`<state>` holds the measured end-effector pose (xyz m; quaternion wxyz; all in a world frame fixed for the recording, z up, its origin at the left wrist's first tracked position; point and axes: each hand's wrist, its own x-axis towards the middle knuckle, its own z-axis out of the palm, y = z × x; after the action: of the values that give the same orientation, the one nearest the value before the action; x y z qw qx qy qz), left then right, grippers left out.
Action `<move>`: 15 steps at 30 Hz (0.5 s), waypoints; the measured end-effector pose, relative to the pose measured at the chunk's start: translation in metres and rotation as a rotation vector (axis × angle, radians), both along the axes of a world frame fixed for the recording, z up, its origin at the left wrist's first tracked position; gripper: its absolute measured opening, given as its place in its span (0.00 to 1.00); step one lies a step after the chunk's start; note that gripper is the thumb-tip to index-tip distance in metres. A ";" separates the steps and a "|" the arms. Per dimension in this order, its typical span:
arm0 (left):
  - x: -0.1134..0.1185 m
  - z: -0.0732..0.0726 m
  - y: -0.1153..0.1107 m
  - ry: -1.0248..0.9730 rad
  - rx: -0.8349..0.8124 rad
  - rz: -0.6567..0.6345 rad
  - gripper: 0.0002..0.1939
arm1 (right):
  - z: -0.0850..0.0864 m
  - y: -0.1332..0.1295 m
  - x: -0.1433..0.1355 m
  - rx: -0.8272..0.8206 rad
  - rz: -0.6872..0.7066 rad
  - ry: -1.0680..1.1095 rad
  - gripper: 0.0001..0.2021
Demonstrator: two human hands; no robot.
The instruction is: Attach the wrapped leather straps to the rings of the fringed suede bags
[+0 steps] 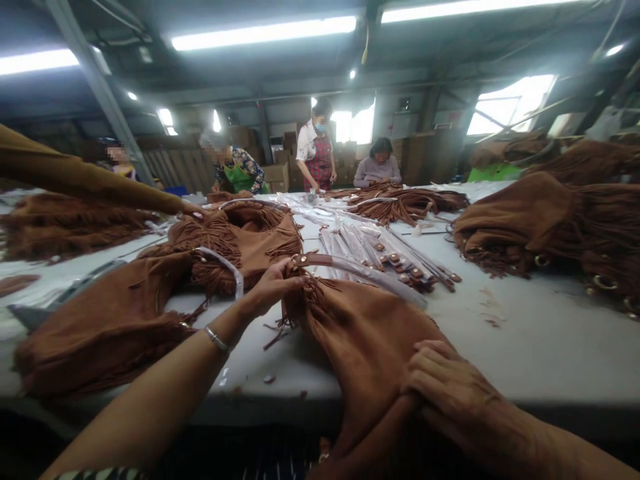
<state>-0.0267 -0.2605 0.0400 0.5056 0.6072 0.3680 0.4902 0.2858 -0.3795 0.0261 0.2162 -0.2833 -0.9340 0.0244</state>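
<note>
A brown suede handbag [375, 327] hangs partly over the front edge of the table between my hands. My left hand [275, 287] is closed on its upper left end, where the strap [350, 267], wrapped in clear plastic, joins the bag near some fringe. Lower down on the right, my right hand [443, 380] has its fingers curled round a fold of the bag's suede. Left of my left forearm lies another brown bag [110, 320] with a wrapped strap.
Plastic-wrapped straps [385, 253] lie behind the bag. A fringed bag pile [240, 233] is touched by a co-worker's hand [194, 211] from the left. More brown bags [540, 220] are heaped at right on the white table [550, 340]. Several people are across the table.
</note>
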 end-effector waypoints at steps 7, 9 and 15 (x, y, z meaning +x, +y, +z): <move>-0.015 0.058 0.006 -0.095 0.181 0.166 0.18 | 0.056 0.010 0.005 -0.264 -0.150 0.355 0.04; -0.017 0.086 0.010 -0.088 0.261 0.229 0.16 | 0.072 0.013 -0.004 -0.431 -0.212 0.497 0.08; -0.029 0.181 0.028 0.135 0.428 0.302 0.14 | 0.094 0.005 -0.044 -0.974 -0.113 1.021 0.20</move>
<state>-0.0561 -0.2321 0.2210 0.2611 0.6698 0.3752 0.5852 0.2415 -0.3749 0.1199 0.4770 -0.3490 -0.5825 0.5580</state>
